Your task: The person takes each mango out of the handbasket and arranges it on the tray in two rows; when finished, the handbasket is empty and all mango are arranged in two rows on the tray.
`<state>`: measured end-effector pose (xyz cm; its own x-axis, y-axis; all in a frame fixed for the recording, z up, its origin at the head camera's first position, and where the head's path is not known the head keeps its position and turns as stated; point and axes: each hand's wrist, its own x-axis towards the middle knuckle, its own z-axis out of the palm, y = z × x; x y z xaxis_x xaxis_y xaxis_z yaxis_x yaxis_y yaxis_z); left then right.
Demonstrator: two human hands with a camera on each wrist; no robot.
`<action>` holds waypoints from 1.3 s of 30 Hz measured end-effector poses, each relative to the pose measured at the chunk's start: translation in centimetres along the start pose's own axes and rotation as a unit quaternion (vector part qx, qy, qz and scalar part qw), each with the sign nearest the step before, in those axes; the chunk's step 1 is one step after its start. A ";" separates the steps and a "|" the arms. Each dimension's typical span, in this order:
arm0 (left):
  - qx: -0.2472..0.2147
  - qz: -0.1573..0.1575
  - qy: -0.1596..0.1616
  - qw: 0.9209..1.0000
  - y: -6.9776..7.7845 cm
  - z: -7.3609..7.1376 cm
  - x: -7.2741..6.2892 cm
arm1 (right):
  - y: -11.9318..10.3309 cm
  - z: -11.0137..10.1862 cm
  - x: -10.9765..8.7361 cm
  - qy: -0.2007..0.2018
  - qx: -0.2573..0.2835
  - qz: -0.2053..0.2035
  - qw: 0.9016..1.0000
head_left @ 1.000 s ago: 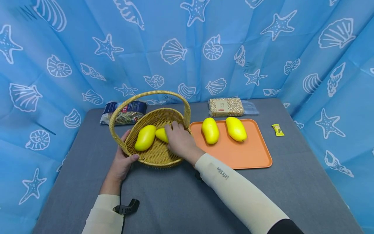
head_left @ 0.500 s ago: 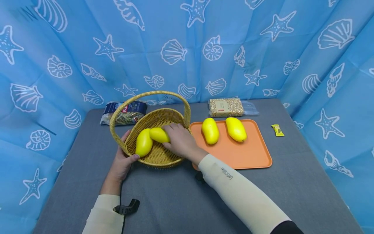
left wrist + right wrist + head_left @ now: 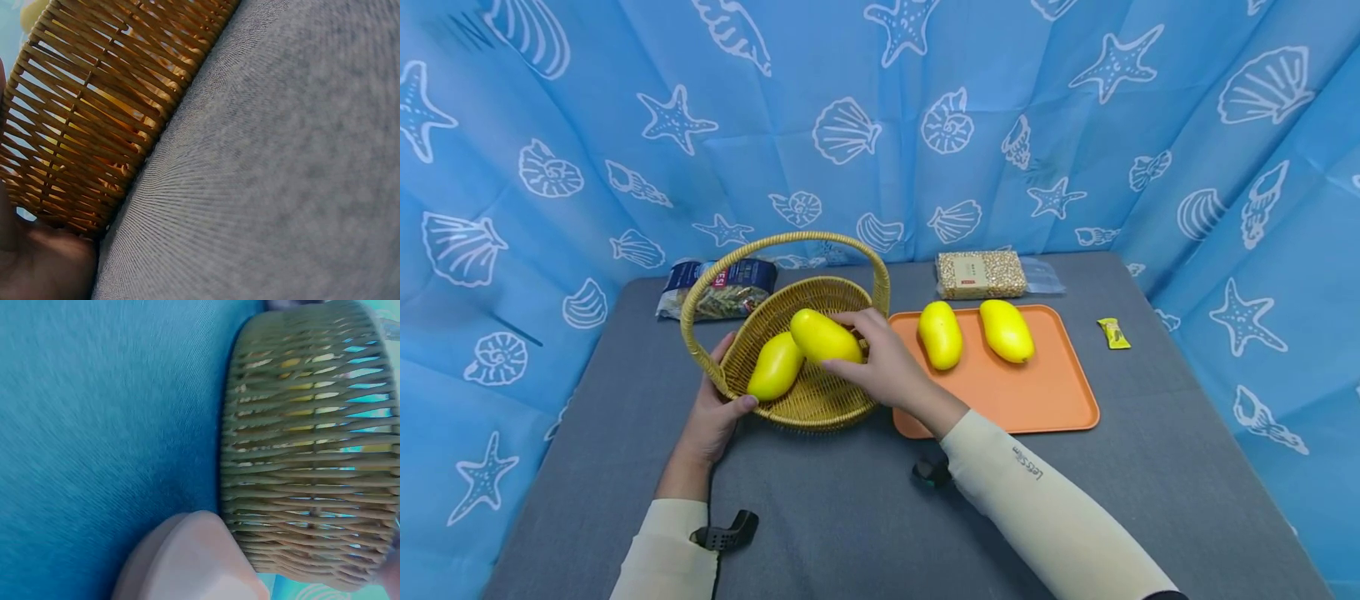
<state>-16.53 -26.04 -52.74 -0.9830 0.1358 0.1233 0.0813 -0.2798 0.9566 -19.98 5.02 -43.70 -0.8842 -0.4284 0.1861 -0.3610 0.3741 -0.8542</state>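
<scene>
A yellow mango (image 3: 826,336) is pinched between the thumb and fingers of my right hand (image 3: 887,358), at the right side of a wicker basket (image 3: 820,408). A second mango (image 3: 775,367) lies inside the basket on the left, partly overlapped by the first. My left hand (image 3: 718,417) grips the basket's left side, thumb at the rim and fingers round the outside. In the left wrist view, that hand (image 3: 47,262) lies against the woven wall (image 3: 94,94). The right wrist view shows the basket's other side (image 3: 306,456); the held mango is not clearly visible there.
Right of the basket lies an orange tray (image 3: 1037,400) with two mangoes, one on the left (image 3: 940,336) and one on the right (image 3: 1006,332). Behind stand a pasta bag (image 3: 737,287) and a vacuum-packed bag of grains (image 3: 981,275). A small yellow packet (image 3: 1113,333) lies far right.
My right hand has raised the mango from inside the basket and drawn back slightly toward the right. The other mango has shifted a little within the basket. My left hand stays in place.
</scene>
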 end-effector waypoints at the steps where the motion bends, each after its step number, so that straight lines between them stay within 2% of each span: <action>1: -0.001 0.001 -0.001 1.000 0.0 0.0 0.0 | 0.0 -0.2 -0.3 0.003 0.016 0.000 1.000; 6: -0.003 0.006 -0.003 1.000 0.1 0.1 0.0 | -0.1 -1.4 -2.0 0.014 0.089 0.007 0.996; 11: -0.004 0.005 -0.002 1.000 0.1 0.0 0.0 | -0.2 -2.7 -3.4 0.025 0.125 0.027 0.991; 18: -0.003 0.003 0.001 1.000 0.1 0.1 -0.1 | 0.5 -4.4 -4.9 0.046 0.139 0.055 0.988; 27: 0.001 -0.001 0.005 1.000 0.1 0.3 0.0 | 1.7 -5.2 -7.1 0.072 0.129 0.094 0.985; 35: 0.001 -0.003 0.005 1.000 0.1 0.3 -0.1 | 2.8 -5.5 -8.8 0.082 0.153 0.139 0.975; 39: 0.001 -0.001 0.002 1.000 0.2 0.2 -0.1 | 3.3 -5.4 -9.5 0.083 0.180 0.162 0.967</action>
<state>-16.38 -25.88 -52.51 -0.9840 0.1319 0.1197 0.0794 -0.2771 0.9575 -14.36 14.76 -45.62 -0.9799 -0.1867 -0.0695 0.0430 0.1427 -0.9888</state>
